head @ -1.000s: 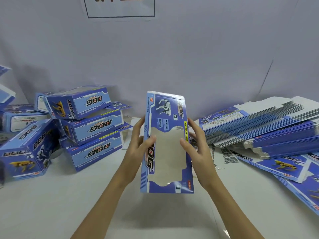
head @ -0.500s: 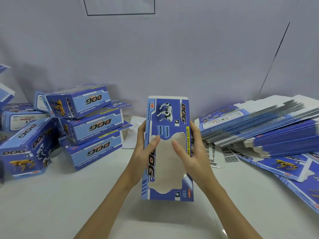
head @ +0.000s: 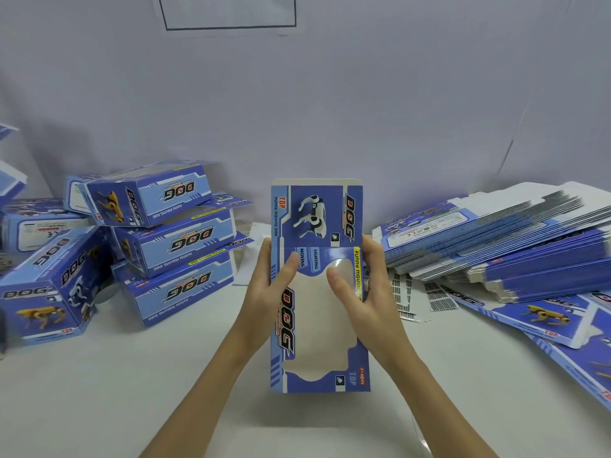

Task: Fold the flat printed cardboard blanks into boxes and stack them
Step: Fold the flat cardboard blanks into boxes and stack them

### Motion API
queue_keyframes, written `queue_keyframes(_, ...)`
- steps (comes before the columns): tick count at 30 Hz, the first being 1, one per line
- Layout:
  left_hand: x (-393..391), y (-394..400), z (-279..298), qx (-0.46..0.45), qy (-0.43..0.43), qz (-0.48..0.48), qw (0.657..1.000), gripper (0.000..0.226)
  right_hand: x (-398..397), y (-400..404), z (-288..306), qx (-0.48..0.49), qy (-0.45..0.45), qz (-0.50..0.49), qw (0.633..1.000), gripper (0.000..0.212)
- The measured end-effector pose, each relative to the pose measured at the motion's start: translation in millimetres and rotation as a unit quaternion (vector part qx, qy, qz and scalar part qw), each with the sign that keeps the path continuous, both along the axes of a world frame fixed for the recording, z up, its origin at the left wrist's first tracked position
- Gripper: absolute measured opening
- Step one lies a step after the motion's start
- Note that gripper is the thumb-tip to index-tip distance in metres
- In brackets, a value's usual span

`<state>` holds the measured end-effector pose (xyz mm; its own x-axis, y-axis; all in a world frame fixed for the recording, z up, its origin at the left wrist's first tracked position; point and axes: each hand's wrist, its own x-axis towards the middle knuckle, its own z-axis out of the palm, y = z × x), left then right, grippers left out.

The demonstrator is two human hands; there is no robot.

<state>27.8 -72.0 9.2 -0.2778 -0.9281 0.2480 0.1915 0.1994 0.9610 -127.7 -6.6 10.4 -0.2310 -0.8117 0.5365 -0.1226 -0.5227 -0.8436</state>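
Hands, left hand [head: 264, 292] and right hand [head: 367, 292], grip the flat blue printed cardboard blank [head: 317, 285] upright by its long edges, fingers curled behind and thumbs in front, seemingly to squeeze it open.

Your left hand [head: 264, 292] and right hand [head: 367, 292] are bare, with no gloves, rings or watch. Both forearms show no sleeves up to the frame's lower edge; fingernails are short and unpainted.
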Motion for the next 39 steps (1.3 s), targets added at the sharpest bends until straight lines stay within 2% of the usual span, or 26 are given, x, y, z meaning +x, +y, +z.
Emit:
queue_keyframes(4, -2, 5, 5, -0.024, 0.003, 0.006, 1.000, 0.047, -3, -3, 2, -0.001, 0.007, -0.026, 1.000, 0.039)
queue_keyframes(7, -3, 3, 5, -0.026, 0.011, 0.008, 1.000, 0.047, -4, -6, -3, 0.006, -0.003, -0.025, 1.000, 0.041)
queue_keyframes(10, -1, 4, 8, -0.065, 0.012, 0.012, 0.998, 0.032, -5, -8, -5, 0.006, 0.006, -0.031, 0.999, 0.045)
queue_keyframes(13, -2, 3, 10, -0.130, 0.018, 0.069, 0.989, 0.020, -2, -11, -8, -0.027, 0.083, -0.094, 0.992, 0.073)
queue_keyframes(15, -4, 2, 10, -0.177, 0.030, 0.124, 0.976, 0.027, 2, -11, -12, -0.059, 0.161, -0.124, 0.977, 0.086)
queue_keyframes(17, -5, 2, 8, -0.198, 0.023, 0.127, 0.972, 0.039, 12, -10, -18, -0.062, 0.204, -0.095, 0.972, 0.093)
queue_keyframes(19, -3, 1, 6, -0.246, -0.033, 0.112, 0.962, 0.047, 23, -10, -20, -0.027, 0.194, -0.048, 0.980, 0.106)
queue_keyframes(21, 2, -2, 8, -0.277, -0.042, 0.132, 0.951, 0.045, 26, -11, -18, -0.003, 0.129, -0.031, 0.991, 0.113)
queue_keyframes(24, 7, -6, 14, -0.248, -0.006, 0.178, 0.952, 0.044, 11, -13, -14, 0.016, 0.033, -0.033, 0.999, 0.110)
queue_keyframes(27, 12, -17, 11, -0.226, -0.086, 0.223, 0.944, 0.071, -3, -14, -11, 0.026, 0.026, 0.000, 0.999, 0.099)
queue_keyframes(29, 17, -19, 12, -0.182, -0.089, 0.150, 0.968, 0.073, -10, -12, -7, 0.021, 0.005, 0.027, 0.999, 0.090)
queue_keyframes(31, 23, -20, 13, -0.131, -0.066, 0.042, 0.988, 0.056, -13, -11, -4, 0.008, -0.027, 0.064, 0.998, 0.089)
queue_keyframes(34, 20, -12, 15, -0.113, -0.034, -0.015, 0.993, 0.037, -12, -8, -4, 0.006, -0.072, 0.097, 0.993, 0.089)
queue_keyframes(36, 18, -7, 16, -0.105, -0.007, -0.021, 0.994, 0.040, -9, -6, -5, -0.017, -0.069, 0.077, 0.995, 0.076)
queue_keyframes(39, 20, -4, 15, -0.069, 0.041, -0.058, 0.995, 0.047, -4, -3, -2, -0.029, -0.035, 0.041, 0.998, 0.044)
